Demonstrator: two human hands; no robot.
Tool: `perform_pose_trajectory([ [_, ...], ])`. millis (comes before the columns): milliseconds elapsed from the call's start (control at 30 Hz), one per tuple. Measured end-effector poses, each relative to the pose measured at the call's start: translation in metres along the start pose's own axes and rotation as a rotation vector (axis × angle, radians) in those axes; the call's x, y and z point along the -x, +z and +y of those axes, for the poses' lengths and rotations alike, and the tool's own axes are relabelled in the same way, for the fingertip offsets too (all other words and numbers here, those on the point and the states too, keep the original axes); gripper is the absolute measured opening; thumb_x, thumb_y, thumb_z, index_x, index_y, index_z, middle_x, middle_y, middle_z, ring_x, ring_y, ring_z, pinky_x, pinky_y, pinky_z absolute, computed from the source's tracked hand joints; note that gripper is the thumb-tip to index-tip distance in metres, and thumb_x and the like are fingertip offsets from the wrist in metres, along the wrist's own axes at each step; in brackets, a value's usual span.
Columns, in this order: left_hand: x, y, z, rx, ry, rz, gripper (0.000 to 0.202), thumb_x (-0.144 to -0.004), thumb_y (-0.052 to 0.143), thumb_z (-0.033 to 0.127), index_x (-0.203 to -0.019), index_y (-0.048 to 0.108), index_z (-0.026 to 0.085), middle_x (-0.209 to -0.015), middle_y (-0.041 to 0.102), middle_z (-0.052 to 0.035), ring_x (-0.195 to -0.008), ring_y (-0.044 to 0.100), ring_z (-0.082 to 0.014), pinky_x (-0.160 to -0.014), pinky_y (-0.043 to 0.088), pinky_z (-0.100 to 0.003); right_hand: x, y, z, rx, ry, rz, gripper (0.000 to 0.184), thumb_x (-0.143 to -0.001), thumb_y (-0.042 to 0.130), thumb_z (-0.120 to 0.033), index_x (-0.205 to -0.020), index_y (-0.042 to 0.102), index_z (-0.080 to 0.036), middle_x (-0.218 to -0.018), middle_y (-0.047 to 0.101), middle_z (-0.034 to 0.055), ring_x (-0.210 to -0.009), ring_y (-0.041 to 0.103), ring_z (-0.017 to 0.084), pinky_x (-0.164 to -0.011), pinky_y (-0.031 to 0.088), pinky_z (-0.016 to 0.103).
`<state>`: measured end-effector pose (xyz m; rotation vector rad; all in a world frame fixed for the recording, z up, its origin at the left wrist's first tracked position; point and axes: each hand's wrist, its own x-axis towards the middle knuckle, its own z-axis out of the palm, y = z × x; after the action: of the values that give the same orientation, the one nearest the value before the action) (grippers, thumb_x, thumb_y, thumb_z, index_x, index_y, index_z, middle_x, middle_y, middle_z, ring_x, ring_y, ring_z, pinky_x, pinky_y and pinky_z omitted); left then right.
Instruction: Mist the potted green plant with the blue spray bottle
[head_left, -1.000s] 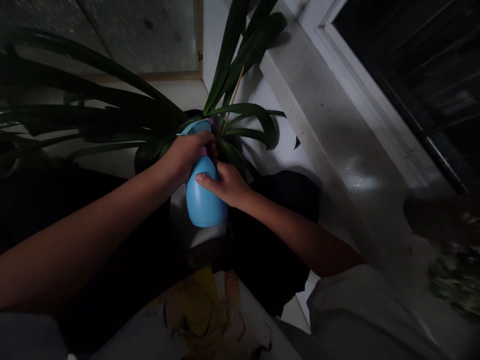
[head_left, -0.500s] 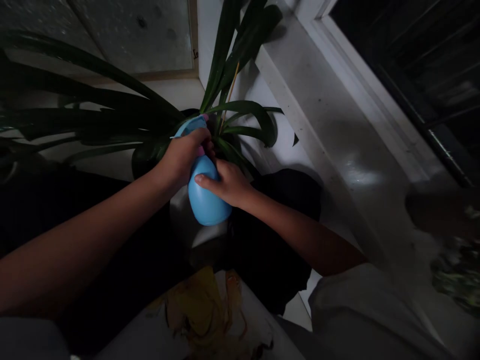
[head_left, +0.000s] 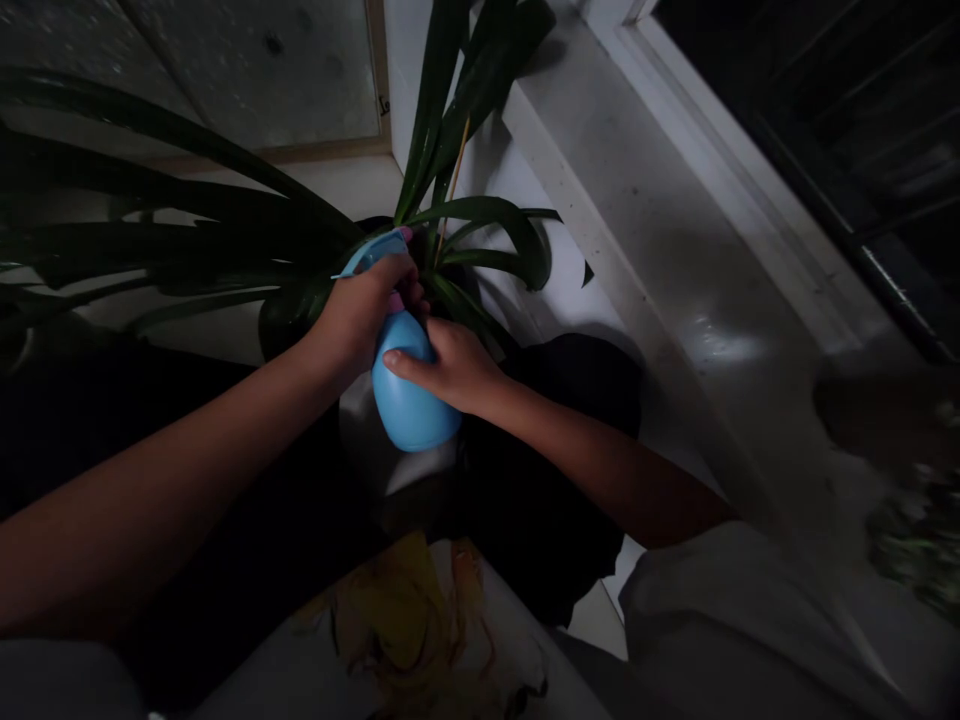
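Both hands (head_left: 450,365) hold blue spray bottle (head_left: 409,405), apparently touching plant (head_left: 480,215) leaves

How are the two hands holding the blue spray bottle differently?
The left hand wraps around the top of the spray bottle, at the spray head, while the right hand rests lower, against the round body. The left hand's fingers are curled tight; the right hand's thumb lies flat across the blue side. The left arm comes in from the left, the right arm from the right. Both hands touch the same bottle beside the plant.
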<state>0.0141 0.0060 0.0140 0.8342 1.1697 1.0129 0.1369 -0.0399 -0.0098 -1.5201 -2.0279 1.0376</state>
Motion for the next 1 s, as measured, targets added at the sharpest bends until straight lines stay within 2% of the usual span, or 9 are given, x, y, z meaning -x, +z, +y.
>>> perform_pose_trajectory([
  [100,0.0,-0.001,0.0,0.008,0.021,-0.014,0.02,-0.09,0.061,0.022,-0.071,0.055,0.022,-0.066,0.054,-0.0024,-0.093,0.066,-0.0241,-0.089,0.051,-0.033,0.0,-0.001,0.0,0.005,0.007,-0.003,0.052,-0.094,0.069,-0.06,-0.114,0.067,-0.012,-0.111,0.075,0.0117,-0.1,0.071,0.025,-0.079,0.048,0.03],
  [233,-0.003,-0.003,-0.005,0.025,0.061,-0.037,0.025,-0.094,0.056,0.021,-0.069,0.061,0.021,-0.07,0.06,-0.0035,-0.08,0.064,-0.0196,-0.082,0.052,-0.031,-0.001,0.001,0.001,0.015,0.005,0.008,0.054,-0.094,0.07,-0.059,-0.12,0.066,-0.012,-0.116,0.074,0.0127,-0.106,0.071,0.027,-0.083,0.049,0.031],
  [333,-0.007,-0.004,-0.009,0.067,0.043,-0.084,0.025,-0.093,0.056,0.02,-0.07,0.067,0.019,-0.076,0.068,-0.0053,-0.08,0.066,-0.0185,-0.081,0.055,-0.03,-0.002,0.003,0.003,0.0,-0.006,0.017,0.054,-0.096,0.068,-0.058,-0.125,0.065,-0.012,-0.118,0.074,0.0131,-0.108,0.071,0.027,-0.086,0.05,0.032],
  [467,-0.01,-0.007,-0.01,0.093,0.022,-0.085,0.018,-0.094,0.059,0.023,-0.081,0.07,0.018,-0.085,0.072,-0.0041,-0.09,0.069,-0.0192,-0.089,0.055,-0.029,-0.002,0.005,0.005,-0.009,-0.002,0.025,0.055,-0.097,0.065,-0.06,-0.126,0.066,-0.013,-0.115,0.075,0.0122,-0.105,0.072,0.027,-0.085,0.05,0.033],
  [567,-0.01,-0.008,-0.009,0.053,0.03,-0.107,0.02,-0.097,0.057,0.025,-0.085,0.072,0.018,-0.089,0.073,-0.0041,-0.093,0.07,-0.0196,-0.087,0.054,-0.026,-0.002,0.005,0.004,-0.007,0.003,0.038,0.055,-0.096,0.066,-0.061,-0.126,0.066,-0.015,-0.115,0.075,0.0112,-0.103,0.072,0.026,-0.083,0.05,0.032],
  [700,-0.013,-0.009,-0.012,0.152,0.01,-0.117,0.016,-0.095,0.06,0.026,-0.093,0.074,0.017,-0.096,0.076,-0.0054,-0.092,0.071,-0.0184,-0.086,0.056,-0.027,-0.002,0.005,0.005,0.014,0.031,0.046,0.056,-0.094,0.065,-0.065,-0.12,0.068,-0.016,-0.109,0.076,0.0106,-0.099,0.073,0.027,-0.077,0.049,0.032],
  [833,-0.017,-0.01,-0.017,0.187,0.056,-0.112,0.009,-0.093,0.063,0.021,-0.096,0.072,0.018,-0.085,0.073,-0.0019,-0.083,0.069,-0.0171,-0.082,0.056,-0.028,-0.001,0.007,0.005,0.021,0.029,0.036,0.054,-0.095,0.063,-0.064,-0.116,0.068,-0.014,-0.106,0.076,0.0109,-0.095,0.073,0.026,-0.074,0.048,0.031],
  [1000,-0.016,-0.008,-0.016,0.044,0.119,-0.068,0.01,-0.092,0.058,0.016,-0.092,0.068,0.018,-0.07,0.065,0.0002,-0.069,0.062,-0.0149,-0.074,0.049,-0.028,-0.001,0.008,0.006,0.03,0.025,0.033,0.049,-0.096,0.065,-0.059,-0.118,0.068,-0.015,-0.107,0.077,0.0108,-0.098,0.073,0.027,-0.075,0.049,0.031],
])
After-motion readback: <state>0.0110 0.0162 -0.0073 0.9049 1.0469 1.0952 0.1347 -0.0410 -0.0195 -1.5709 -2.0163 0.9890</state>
